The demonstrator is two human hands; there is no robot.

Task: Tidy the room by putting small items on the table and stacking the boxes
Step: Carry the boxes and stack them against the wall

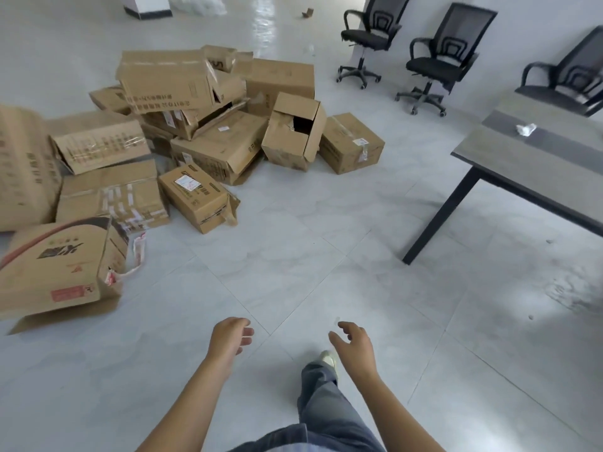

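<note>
A loose heap of several brown cardboard boxes [195, 125] covers the floor at the left and centre. One small box [195, 197] lies nearest, and an open box [293, 132] stands tilted at the heap's right. A grey table [535, 164] with black legs is at the right, with a crumpled white scrap [526, 128] on it. My left hand [230, 336] and my right hand [352, 342] hang low over the bare floor, fingers loosely curled and holding nothing. Both hands are well short of the boxes.
Three black office chairs [434, 60] stand along the back right wall. A small cardboard piece [306, 13] lies far back on the floor. White tiled floor [326, 256] stretches between me, the heap and the table. My leg and shoe [326, 360] show below.
</note>
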